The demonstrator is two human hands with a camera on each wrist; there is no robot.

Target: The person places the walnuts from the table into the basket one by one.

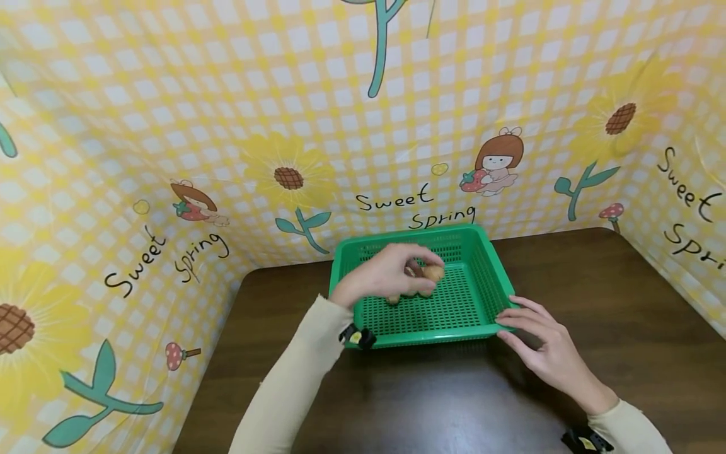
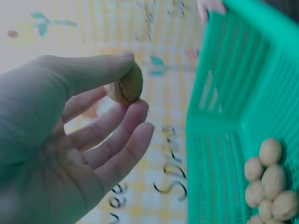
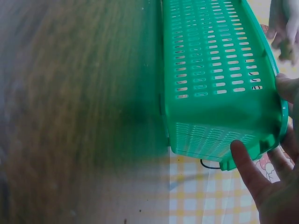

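My left hand (image 1: 391,272) is over the green plastic basket (image 1: 431,339), pinching a walnut (image 1: 433,273) between thumb and fingertips. A dark seam shows on this walnut in the left wrist view, where the lower fingers are spread apart from it. More walnuts (image 2: 273,181) lie grouped on the basket floor, partly hidden by the left hand in the head view. At the basket's front right corner, my right hand (image 1: 544,347) holds the rim, with fingers at the right side and the thumb at the front.
The basket stands on a dark wooden table (image 1: 408,397), near its back edge. Behind and beside the table hangs a yellow checked cloth (image 1: 351,151) with printed flowers and lettering. A black strap (image 1: 358,337) circles the left wrist.
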